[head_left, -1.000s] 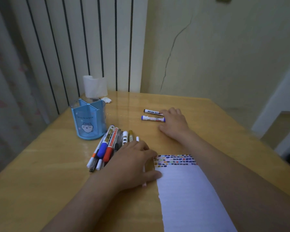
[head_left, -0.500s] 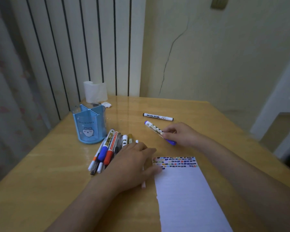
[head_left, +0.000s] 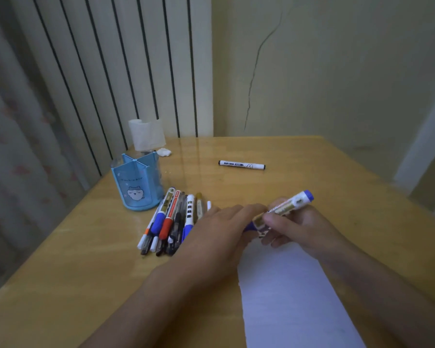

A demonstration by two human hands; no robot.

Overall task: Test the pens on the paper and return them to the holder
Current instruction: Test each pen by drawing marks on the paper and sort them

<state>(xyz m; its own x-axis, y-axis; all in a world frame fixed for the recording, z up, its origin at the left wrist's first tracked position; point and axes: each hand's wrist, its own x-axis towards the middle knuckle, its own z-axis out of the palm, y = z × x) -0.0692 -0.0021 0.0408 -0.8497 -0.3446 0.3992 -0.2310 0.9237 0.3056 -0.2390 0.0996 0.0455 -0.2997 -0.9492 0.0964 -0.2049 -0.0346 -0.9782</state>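
Observation:
My right hand [head_left: 296, 228] grips a blue-ended marker [head_left: 290, 205] by its barrel, tilted up to the right above the top of the white paper [head_left: 291, 292]. My left hand [head_left: 219, 234] reaches across to the marker's lower blue end, which its fingers cover; whether they grip it cannot be seen. The hands hide the coloured test marks on the paper. A row of several pens [head_left: 172, 219] lies left of my left hand. A black marker [head_left: 241, 165] lies alone farther back. The blue holder [head_left: 136, 182] stands at the left and looks empty.
The wooden table [head_left: 337, 187] has its right edge close to the paper. A roll of tissue [head_left: 146, 134] and a crumpled scrap [head_left: 164, 152] sit behind the holder, against the striped wall panel. A curtain hangs at the left.
My right hand picked the blue-ended marker off the table and brought it over the paper's top. My left hand lifted from beside the pens and moved right to meet the marker.

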